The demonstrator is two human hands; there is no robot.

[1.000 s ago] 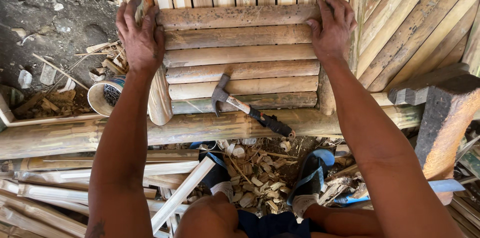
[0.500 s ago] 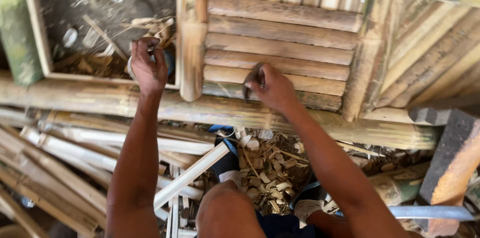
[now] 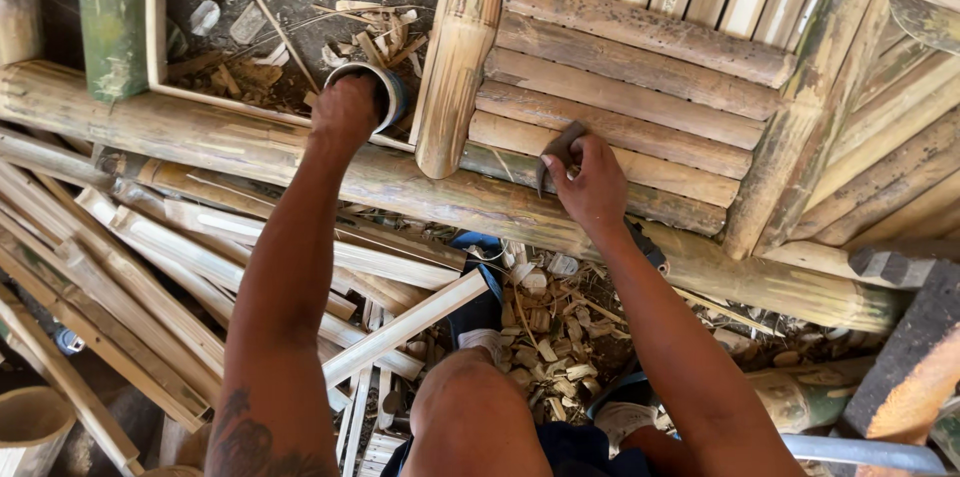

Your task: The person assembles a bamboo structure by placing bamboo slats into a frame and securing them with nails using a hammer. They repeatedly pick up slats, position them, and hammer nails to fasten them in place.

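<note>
My right hand (image 3: 592, 185) grips a hammer (image 3: 558, 149) just below its dark metal head. The hammer lies on the lower slats of a bamboo slat panel (image 3: 640, 77), and its handle runs back under my wrist. My left hand (image 3: 345, 109) reaches into a small round container (image 3: 388, 87) with a pale rim. The container stands on the ground behind a thick horizontal bamboo pole (image 3: 200, 132). My fingertips are hidden inside it. My knee (image 3: 470, 407) shows at the bottom.
An upright bamboo post (image 3: 455, 57) stands between my hands. A green bamboo piece (image 3: 110, 7) is at the top left. Split bamboo strips (image 3: 150, 257) pile up on the left, chips (image 3: 540, 337) litter the ground, and a dark block (image 3: 910, 357) sits at the right.
Both hands left the panel's edges. My left hand moved to the round container and my right hand closed on the hammer. The view shifted left and closer.
</note>
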